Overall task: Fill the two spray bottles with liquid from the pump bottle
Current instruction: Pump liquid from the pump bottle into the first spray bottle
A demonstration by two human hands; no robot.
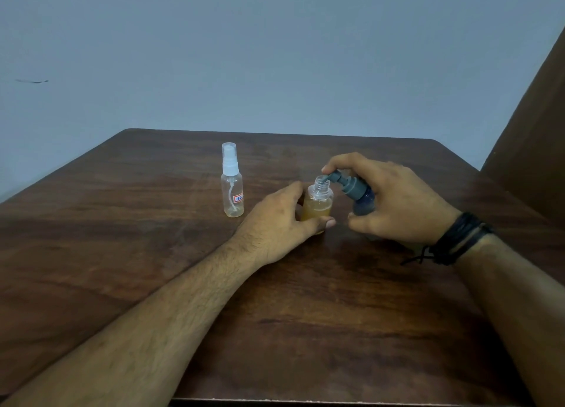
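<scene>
A small clear spray bottle without its cap point(318, 203) stands near the table's middle, partly filled with amber liquid. My left hand point(279, 223) grips its lower body from the left. My right hand point(394, 201) holds a dark blue pump bottle point(363, 201) tilted left, with a finger on top of its grey pump head point(345, 182). The pump's nozzle sits at the open bottle's threaded neck. A second clear spray bottle point(232, 182), capped with a white sprayer and bearing a small red-and-blue label, stands upright to the left, apart from both hands.
The dark wooden table point(153, 253) meets a pale blue wall at the back. A brown panel point(535, 131) rises at the right. Black cord bracelets point(455, 240) wrap my right wrist. The table's near edge runs along the bottom of the view.
</scene>
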